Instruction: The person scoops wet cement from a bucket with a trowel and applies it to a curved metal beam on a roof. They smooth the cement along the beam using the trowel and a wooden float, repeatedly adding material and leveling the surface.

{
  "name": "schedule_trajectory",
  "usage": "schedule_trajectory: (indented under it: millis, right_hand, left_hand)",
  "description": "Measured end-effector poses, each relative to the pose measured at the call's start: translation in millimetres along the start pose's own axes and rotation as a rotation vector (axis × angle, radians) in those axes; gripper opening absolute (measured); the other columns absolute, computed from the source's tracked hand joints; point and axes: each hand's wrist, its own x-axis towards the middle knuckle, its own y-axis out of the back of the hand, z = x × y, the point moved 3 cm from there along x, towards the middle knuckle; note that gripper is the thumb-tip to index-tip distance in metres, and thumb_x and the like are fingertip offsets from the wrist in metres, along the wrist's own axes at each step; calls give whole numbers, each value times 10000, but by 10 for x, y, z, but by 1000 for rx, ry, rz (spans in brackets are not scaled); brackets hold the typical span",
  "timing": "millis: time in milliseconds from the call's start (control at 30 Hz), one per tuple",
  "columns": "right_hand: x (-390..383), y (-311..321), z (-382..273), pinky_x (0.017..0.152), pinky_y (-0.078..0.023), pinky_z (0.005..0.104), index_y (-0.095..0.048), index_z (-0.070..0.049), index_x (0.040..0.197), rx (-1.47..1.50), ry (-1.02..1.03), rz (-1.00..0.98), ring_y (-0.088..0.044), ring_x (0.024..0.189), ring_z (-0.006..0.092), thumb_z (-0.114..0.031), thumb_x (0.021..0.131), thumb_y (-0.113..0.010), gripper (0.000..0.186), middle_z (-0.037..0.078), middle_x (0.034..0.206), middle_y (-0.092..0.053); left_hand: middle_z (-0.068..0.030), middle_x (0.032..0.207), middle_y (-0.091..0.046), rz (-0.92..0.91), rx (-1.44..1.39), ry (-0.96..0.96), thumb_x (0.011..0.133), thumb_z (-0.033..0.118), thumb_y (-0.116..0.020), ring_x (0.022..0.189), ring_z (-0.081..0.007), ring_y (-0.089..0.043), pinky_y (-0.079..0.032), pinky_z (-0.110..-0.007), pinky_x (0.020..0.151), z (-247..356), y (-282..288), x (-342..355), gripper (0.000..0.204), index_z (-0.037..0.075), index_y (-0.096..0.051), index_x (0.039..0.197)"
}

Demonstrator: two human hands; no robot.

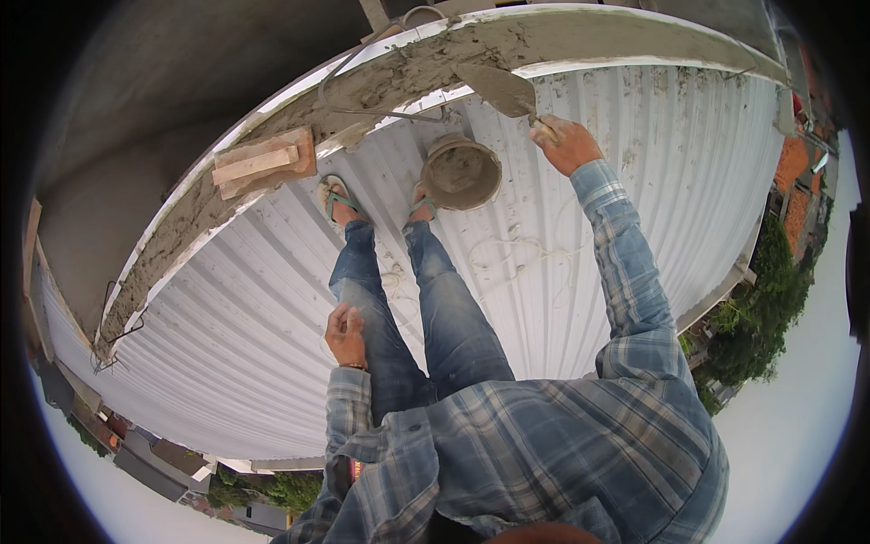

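Observation:
My right hand (567, 145) is closed round the handle of a trowel (498, 89). The trowel's mortar-smeared blade reaches left, its tip over the near side of the mortar-topped wall ledge (580, 38). Just below and left of the blade, a round bucket (462, 172) with grey mortar inside stands on the ribbed metal roof, close by my feet. My left hand (346, 334) hangs beside my left thigh with its fingers curled; whether anything small is in them is hidden. A wooden float (263, 163) rests on the ledge to the left.
White corrugated roofing (272, 308) spreads under my sandalled feet. A bent metal bar (340, 77) leans across the ledge. Pale string (521, 258) lies loose on the roof. Wires (127, 326) stick out at the ledge's left end. Trees (766, 308) show beyond the roof edge.

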Motion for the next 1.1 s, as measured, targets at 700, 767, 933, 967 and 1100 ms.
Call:
schedule_trajectory:
  millis: [700,767,933,967,1100]
  right_hand:
    - [52,-683,-632,470,-420,291,-590,-70,1027,1465,-415,-211,-479,503,135,-372,988,-425,347,23,691,-524]
    - [-98,-744,-901,476,-421,295,-596,-69,1000,1256,-313,-486,-481,504,137,-358,979,-439,329,23,689,-529]
    - [169,-29,-684,583,-479,318,-626,-25,1014,673,-221,-25,-574,642,182,-338,939,-483,353,126,813,-591]
    - [257,130,-614,653,-510,326,-634,-26,1037,621,-290,56,-626,746,199,-342,937,-486,363,161,892,-625]
    - [627,175,-479,950,-445,410,-616,-23,1143,-40,117,35,-549,1147,317,-412,929,-478,464,235,1190,-597]
  left_hand:
    - [-26,867,-650,-7,25,38,902,190,-674,725,-103,-590,-472,-238,660,-77,-16,64,313,-5,-597,1134]
    - [-27,872,-649,-4,24,34,903,190,-673,725,-101,-587,-473,-238,661,-51,-19,30,309,-4,-597,1132]
    - [-30,873,-647,13,-41,62,906,180,-670,726,-97,-581,-473,-237,663,-96,26,19,301,-3,-594,1132]
    - [-32,877,-648,6,-24,57,906,177,-668,729,-99,-582,-473,-237,665,-127,52,6,300,-5,-593,1132]
    - [-43,896,-654,-21,-23,46,904,176,-667,743,-105,-588,-474,-239,671,-73,-12,42,303,-10,-591,1132]
